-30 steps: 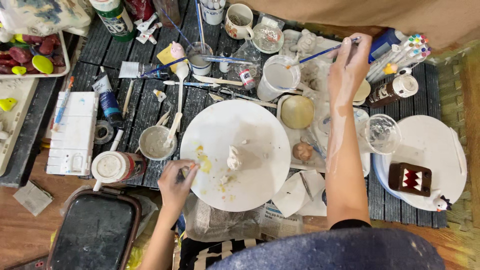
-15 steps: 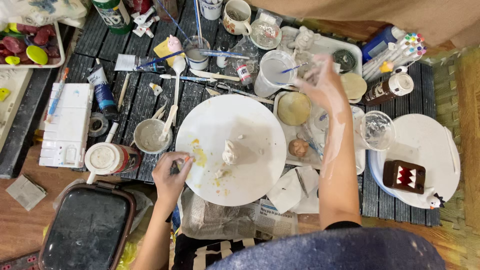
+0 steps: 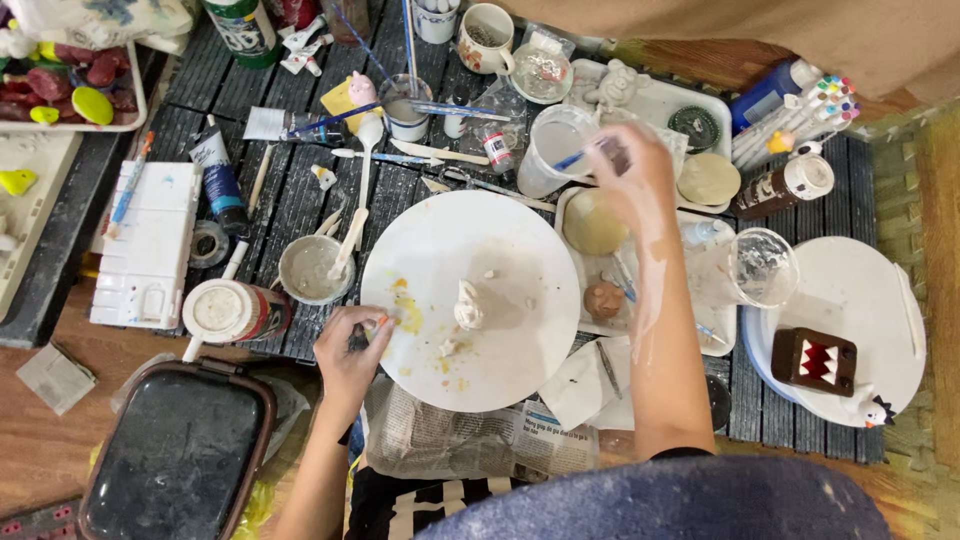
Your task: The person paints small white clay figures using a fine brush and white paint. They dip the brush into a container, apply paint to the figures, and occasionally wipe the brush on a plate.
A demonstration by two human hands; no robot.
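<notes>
Right hand (image 3: 632, 172) grips a blue-handled brush (image 3: 592, 155) dipped in the clear plastic water cup (image 3: 553, 150). Left hand (image 3: 347, 352) pinches the round white board (image 3: 470, 300); the small white clay figure (image 3: 467, 305) beside that grip appears unpainted.

Figurine (image 3: 467, 304) on round board (image 3: 520, 250)

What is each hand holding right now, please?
Left hand: closed on a small tool at the round white board's edge.
Right hand: closed on a paintbrush over a plastic cup.

Blue-handled brush (image 3: 590, 155) over plastic cup (image 3: 552, 150)
</notes>
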